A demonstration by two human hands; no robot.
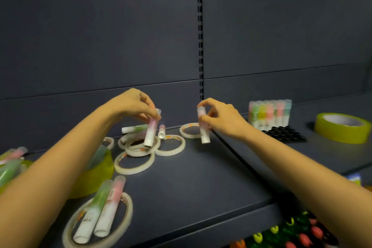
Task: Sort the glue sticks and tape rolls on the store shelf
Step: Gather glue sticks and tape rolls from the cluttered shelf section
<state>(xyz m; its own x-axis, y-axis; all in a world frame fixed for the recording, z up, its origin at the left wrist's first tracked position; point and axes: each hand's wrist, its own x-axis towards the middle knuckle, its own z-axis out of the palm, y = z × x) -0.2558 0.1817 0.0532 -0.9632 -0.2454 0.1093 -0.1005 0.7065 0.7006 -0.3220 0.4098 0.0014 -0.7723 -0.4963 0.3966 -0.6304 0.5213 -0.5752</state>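
My left hand (pixel 132 104) pinches the top of a pink-and-white glue stick (pixel 151 132) above a heap of thin white tape rolls (pixel 138 147). My right hand (pixel 219 117) pinches another pink-and-white glue stick (pixel 203 127), held upright just above the shelf (pixel 191 177). Two glue sticks, green (pixel 94 209) and pink (pixel 109 209), lie inside a tape roll at the front left. A row of upright glue sticks (pixel 269 112) stands in a black tray (pixel 285 134) on the right.
A wide yellow tape roll (pixel 342 127) lies at the far right, another yellow roll (pixel 94 175) sits under my left forearm. More glue sticks (pixel 12 159) lie at the left edge. Colourful items (pixel 291 231) fill the lower shelf at the front right.
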